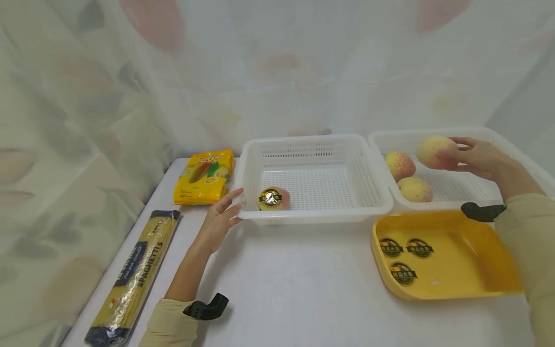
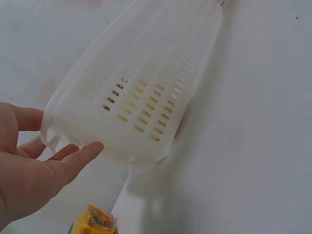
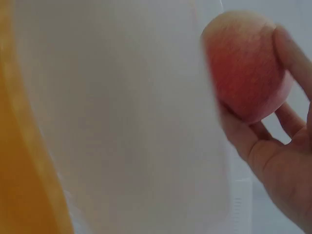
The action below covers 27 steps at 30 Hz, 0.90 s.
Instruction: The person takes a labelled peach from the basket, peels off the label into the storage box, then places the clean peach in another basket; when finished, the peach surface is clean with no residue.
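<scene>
My right hand [image 1: 481, 156] holds a peach [image 1: 437, 152] over the right white basket [image 1: 466, 205], thumb and fingers around the fruit. The right wrist view shows the red side of that peach [image 3: 246, 68]. Two more peaches, one blushed [image 1: 400, 166] and one paler [image 1: 415, 189], lie in this basket's left end. My left hand [image 1: 217, 224] grips the rim at the left end of the middle white basket [image 1: 312, 215]; the left wrist view shows its fingers at the rim [image 2: 48, 117]. Inside sits a peach with a dark round sticker [image 1: 272, 197].
A yellow tray [image 1: 451, 265] with several dark round stickers [image 1: 401, 273] stands in front of the right basket. At the left lie a yellow mango-print bag [image 1: 204, 178] and a spaghetti pack [image 1: 134, 277]. A patterned curtain [image 1: 303, 72] hangs behind the table.
</scene>
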Each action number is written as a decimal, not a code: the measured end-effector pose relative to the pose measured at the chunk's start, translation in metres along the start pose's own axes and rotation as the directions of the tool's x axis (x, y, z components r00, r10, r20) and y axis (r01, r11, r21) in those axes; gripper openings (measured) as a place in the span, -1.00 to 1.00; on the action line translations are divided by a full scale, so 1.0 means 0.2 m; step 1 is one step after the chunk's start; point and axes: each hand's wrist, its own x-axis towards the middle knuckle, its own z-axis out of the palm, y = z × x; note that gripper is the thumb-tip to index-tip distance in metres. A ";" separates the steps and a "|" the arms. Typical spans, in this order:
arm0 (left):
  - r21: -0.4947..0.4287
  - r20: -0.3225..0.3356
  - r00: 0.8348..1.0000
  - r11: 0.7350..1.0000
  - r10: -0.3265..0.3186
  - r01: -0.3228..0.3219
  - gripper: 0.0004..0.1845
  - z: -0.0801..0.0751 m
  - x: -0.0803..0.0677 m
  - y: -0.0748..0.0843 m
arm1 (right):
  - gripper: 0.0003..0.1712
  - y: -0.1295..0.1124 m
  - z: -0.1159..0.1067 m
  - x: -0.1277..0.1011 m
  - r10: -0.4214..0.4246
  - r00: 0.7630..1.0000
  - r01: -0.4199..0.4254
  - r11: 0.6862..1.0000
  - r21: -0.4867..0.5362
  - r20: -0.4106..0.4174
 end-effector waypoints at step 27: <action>0.024 -0.004 1.000 0.999 0.022 -0.022 -0.49 -0.06 -0.03 -0.01 | 0.01 0.04 -0.01 0.17 0.033 0.993 -0.027 0.998 -0.055 0.113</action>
